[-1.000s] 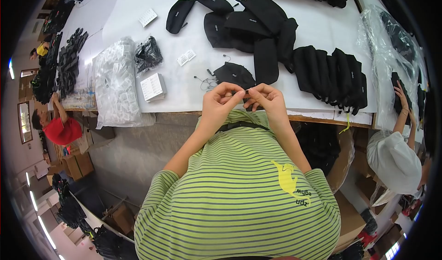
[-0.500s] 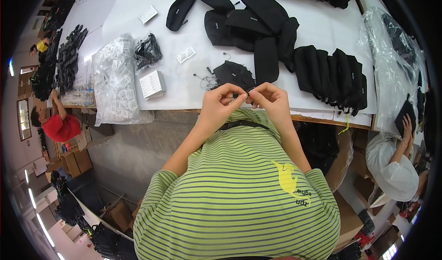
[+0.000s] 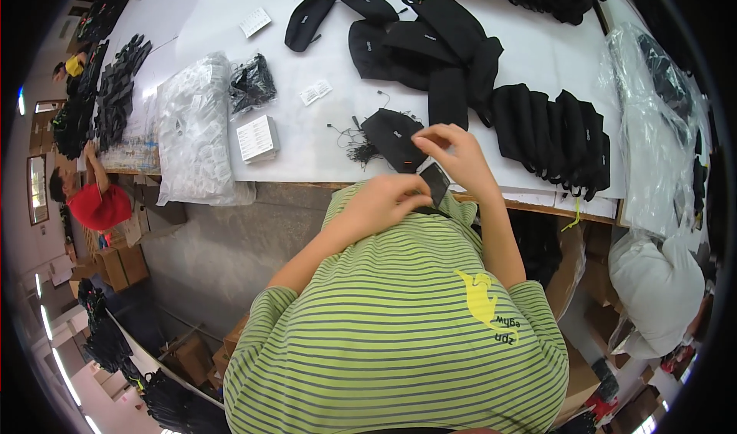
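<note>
Close to my body at the table edge, my left hand [image 3: 393,202] has its fingers closed at a small dark flat piece with pale edges [image 3: 435,182]. My right hand [image 3: 454,156] is just above and to the right of it, thumb and forefinger pinched together; whatever is between them is too small to make out. Beyond the hands lies a black fabric pouch [image 3: 393,138] with a small orange mark at its near edge. Beside that pouch is a tangle of thin black cords [image 3: 359,148].
A heap of black pouches [image 3: 430,42] lies farther back, with a row of them [image 3: 549,138] at right. To the left are a stack of white cards [image 3: 256,140], a bag of black parts [image 3: 252,81] and a big clear bag of white packets [image 3: 193,130]. Another person [image 3: 96,196] works at far left.
My hands, pinched together over a small dark thing before, are now apart. The left came toward my body; the dark pale-edged piece now shows between them. Another person's hands at far right have left view.
</note>
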A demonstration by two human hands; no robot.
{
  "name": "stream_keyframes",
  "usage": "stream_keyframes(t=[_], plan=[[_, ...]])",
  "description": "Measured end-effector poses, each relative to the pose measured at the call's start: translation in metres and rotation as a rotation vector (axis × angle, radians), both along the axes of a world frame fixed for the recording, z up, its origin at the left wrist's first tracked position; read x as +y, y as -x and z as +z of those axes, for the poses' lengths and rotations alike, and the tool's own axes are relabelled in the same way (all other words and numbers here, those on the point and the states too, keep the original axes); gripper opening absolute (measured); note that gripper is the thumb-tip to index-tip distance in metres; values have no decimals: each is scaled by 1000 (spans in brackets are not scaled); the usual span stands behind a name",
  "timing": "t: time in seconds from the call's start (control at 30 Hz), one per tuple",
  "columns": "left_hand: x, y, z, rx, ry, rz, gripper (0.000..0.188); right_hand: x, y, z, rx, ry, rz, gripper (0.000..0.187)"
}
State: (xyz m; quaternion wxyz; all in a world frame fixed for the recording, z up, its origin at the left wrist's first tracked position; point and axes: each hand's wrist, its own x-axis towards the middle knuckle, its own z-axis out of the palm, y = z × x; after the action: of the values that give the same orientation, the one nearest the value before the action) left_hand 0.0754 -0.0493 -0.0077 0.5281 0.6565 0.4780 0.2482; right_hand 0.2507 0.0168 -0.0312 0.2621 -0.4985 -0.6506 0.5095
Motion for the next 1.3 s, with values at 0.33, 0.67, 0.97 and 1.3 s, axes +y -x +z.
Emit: stream_keyframes(t=[0.33, 0.67, 0.97, 1.3], plan=[[-7, -2, -3, 46, -88, -106, 14, 4, 37, -73, -685, -513, 234, 26], [22, 44, -31, 438, -762, 198, 30, -21, 5, 26, -205, -334, -62, 17], [22, 42, -13, 361, -955, 69, 26, -39, -2, 48, -15, -361, -118, 17], [13, 47, 5, 280, -882, 80, 22, -34, -10, 31, 628, 28, -107, 33]])
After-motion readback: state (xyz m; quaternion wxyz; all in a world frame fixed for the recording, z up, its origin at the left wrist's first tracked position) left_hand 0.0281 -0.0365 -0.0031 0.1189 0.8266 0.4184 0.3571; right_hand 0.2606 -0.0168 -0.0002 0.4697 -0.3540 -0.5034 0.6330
